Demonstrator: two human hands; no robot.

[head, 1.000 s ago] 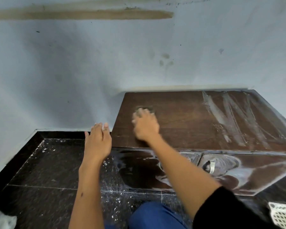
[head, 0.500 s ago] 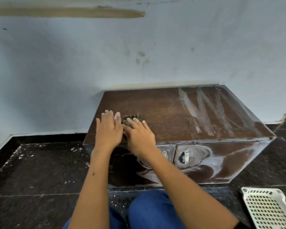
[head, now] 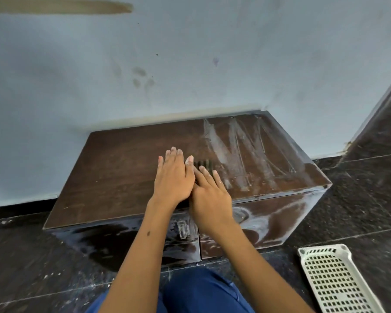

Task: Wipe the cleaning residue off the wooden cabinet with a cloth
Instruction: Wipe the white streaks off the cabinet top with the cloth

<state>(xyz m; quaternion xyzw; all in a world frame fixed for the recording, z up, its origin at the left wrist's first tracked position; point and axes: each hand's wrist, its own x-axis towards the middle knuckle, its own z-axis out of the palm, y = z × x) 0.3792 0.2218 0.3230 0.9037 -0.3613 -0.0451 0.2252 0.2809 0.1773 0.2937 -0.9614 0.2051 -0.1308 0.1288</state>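
A low dark wooden cabinet [head: 122, 168] stands against the pale wall. White streaks of residue [head: 242, 152] cover the right part of its top, and more smears show on its front. My left hand [head: 174, 177] and my right hand [head: 210, 195] lie flat side by side on the top, fingers straight, pressing on a dark cloth [head: 204, 165]. Only a small ribbed part of the cloth shows past my fingertips; the rest is hidden under my hands.
A white perforated plastic basket [head: 334, 281] lies on the dark tiled floor [head: 32, 256] at the lower right. White specks dot the floor. My blue-clad knee [head: 201, 292] is just before the cabinet's front. A drawer handle [head: 182, 229] shows below my wrists.
My left hand came up from beside the cabinet onto its top and joined my right hand on the cloth. Both hands have slid rightward toward the white streaks.
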